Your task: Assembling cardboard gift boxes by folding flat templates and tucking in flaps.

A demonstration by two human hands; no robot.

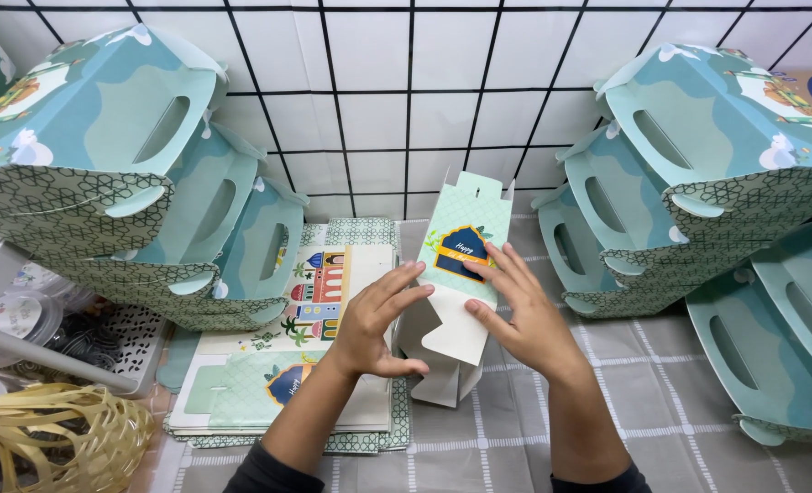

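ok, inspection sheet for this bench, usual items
Surface: grey checked cloth over the table.
Job's things: half-folded mint gift box, standing on end; stack of flat box blanks beside it.
Clutter: finished handle boxes stacked at left and at right; yellow woven basket; white perforated tray.
Hands: left hand and right hand both on the box's flaps.
Cables: nothing seen.
Surroundings: white tiled wall with dark grout.

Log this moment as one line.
left hand: on box blank | right hand: on box blank | flat stack: left | folded boxes: both sides
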